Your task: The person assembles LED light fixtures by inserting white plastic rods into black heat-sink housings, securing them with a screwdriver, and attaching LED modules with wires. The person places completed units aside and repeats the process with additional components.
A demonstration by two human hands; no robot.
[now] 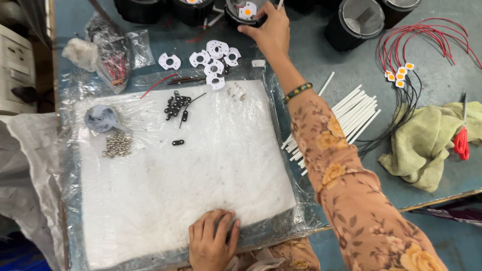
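My right hand [268,32] reaches to the far edge of the table and grips the rim of a black round housing [232,15]. Inside that housing lies a white plate with an orange dot [247,10]. A thin white stick pokes up beside my fingers. My left hand [213,241] rests flat on the near edge of a white foam pad [186,170] wrapped in clear plastic and holds nothing. On the pad's far part lie small black clips [176,105] and a pile of small screws [117,144]. White ring-shaped plates [216,59] lie just beyond the pad.
More black housings [354,22] stand along the far edge. White sticks [351,113] lie right of the pad, under my forearm. Red and black wires with orange chips [401,73], a green cloth [427,143] and a red-handled tool [461,140] are at the right. A plastic bag [113,55] is far left.
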